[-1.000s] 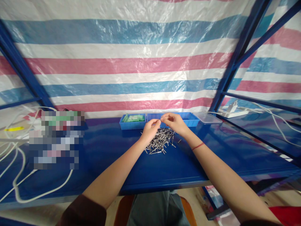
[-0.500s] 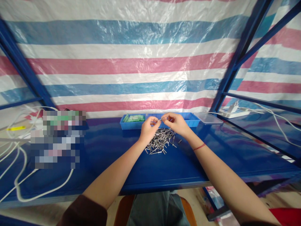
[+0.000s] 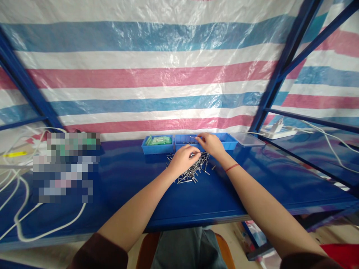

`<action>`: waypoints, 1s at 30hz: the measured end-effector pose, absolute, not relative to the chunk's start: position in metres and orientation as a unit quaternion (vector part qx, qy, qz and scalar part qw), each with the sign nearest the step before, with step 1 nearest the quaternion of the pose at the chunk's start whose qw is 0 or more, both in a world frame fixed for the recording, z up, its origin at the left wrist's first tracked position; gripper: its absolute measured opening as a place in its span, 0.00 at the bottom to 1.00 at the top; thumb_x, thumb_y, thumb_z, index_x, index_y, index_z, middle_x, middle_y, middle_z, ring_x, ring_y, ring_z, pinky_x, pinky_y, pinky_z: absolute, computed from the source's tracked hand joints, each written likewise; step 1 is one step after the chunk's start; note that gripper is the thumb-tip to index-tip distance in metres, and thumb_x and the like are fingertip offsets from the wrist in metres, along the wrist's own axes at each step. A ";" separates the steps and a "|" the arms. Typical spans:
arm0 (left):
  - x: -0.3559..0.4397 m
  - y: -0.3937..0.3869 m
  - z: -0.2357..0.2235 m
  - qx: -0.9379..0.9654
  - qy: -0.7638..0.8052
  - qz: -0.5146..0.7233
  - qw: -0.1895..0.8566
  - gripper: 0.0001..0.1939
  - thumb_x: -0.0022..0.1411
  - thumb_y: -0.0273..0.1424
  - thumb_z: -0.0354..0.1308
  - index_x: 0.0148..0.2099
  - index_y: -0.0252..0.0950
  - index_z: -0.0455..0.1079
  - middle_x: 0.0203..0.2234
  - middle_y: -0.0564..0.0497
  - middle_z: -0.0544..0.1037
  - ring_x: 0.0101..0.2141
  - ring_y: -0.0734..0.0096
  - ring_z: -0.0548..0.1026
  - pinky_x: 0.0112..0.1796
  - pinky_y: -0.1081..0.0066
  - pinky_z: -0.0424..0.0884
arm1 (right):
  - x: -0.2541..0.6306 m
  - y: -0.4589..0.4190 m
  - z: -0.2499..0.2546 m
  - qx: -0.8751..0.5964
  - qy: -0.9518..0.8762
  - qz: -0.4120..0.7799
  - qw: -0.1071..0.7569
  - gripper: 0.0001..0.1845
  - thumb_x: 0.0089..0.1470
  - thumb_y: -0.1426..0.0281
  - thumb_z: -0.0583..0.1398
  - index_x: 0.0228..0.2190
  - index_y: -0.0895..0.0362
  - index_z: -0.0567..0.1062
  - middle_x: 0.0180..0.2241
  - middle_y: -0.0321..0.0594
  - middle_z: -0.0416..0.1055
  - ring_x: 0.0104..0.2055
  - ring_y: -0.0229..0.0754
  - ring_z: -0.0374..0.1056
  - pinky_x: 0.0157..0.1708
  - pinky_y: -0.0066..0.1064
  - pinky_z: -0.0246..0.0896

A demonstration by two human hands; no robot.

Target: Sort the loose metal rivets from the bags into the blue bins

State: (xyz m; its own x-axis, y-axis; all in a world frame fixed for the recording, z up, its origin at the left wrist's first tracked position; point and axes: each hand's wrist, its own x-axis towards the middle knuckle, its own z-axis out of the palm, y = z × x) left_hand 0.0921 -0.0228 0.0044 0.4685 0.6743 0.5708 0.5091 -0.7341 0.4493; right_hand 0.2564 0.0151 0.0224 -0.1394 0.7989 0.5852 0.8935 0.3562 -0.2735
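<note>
A loose pile of metal blind rivets (image 3: 193,172) lies on the blue table. My left hand (image 3: 183,158) is over the pile with thumb and fingers closed together among the rivets; what sits between the fingertips is too small to make out. My right hand (image 3: 211,144) pinches a single blind rivet (image 3: 192,137) by one end, above the blue divided tray (image 3: 206,146). Several rivets rest inside the tray near the fingers. One stray rivet (image 3: 213,167) lies apart, right of the pile.
Green packets (image 3: 159,140) fill a smaller blue bin (image 3: 157,149) left of the tray. A clear plastic lid (image 3: 248,139) lies at the right, before a white power strip (image 3: 279,130). White cables (image 3: 24,233) and blurred items occupy the left. Blue posts (image 3: 284,67) frame the striped sheet.
Both hands were together over the pile with a rivet between them. They have parted: the left has lowered onto the pile, the right holds the rivet over the tray.
</note>
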 end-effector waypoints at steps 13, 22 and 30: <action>0.115 -0.047 -0.004 0.955 0.233 0.170 -0.060 0.18 0.66 0.43 0.45 0.48 0.45 0.72 0.48 0.55 0.75 0.48 0.64 0.65 0.45 0.60 0.54 | 0.249 -0.004 0.033 -0.552 -0.758 -0.070 0.342 0.14 0.56 0.66 0.52 0.38 0.58 0.75 0.28 0.40 0.74 0.29 0.40 0.68 0.31 0.28 0.55; 0.114 -0.042 -0.001 0.939 0.262 0.224 -0.008 0.11 0.64 0.30 0.51 0.38 0.38 0.76 0.40 0.51 0.79 0.42 0.66 0.72 0.44 0.63 0.60 | 0.252 -0.009 0.038 -0.545 -0.752 -0.040 0.369 0.14 0.54 0.67 0.53 0.34 0.58 0.77 0.24 0.39 0.73 0.27 0.39 0.67 0.30 0.28 0.55; 0.101 -0.017 -0.003 0.747 0.372 0.488 0.255 0.06 0.56 0.27 0.57 0.36 0.36 0.75 0.33 0.49 0.80 0.35 0.67 0.77 0.40 0.69 0.70 | 0.259 -0.001 0.034 -0.540 -0.742 0.114 0.381 0.14 0.47 0.76 0.53 0.30 0.60 0.78 0.32 0.42 0.76 0.34 0.40 0.69 0.37 0.30 0.61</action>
State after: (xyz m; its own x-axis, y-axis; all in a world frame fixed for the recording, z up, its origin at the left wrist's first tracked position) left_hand 0.1011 -0.0167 -0.0031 0.2467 0.8048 0.5399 0.3077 -0.5933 0.7438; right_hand 0.2595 -0.0014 0.0342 -0.1259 0.8880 0.4423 0.7147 0.3904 -0.5803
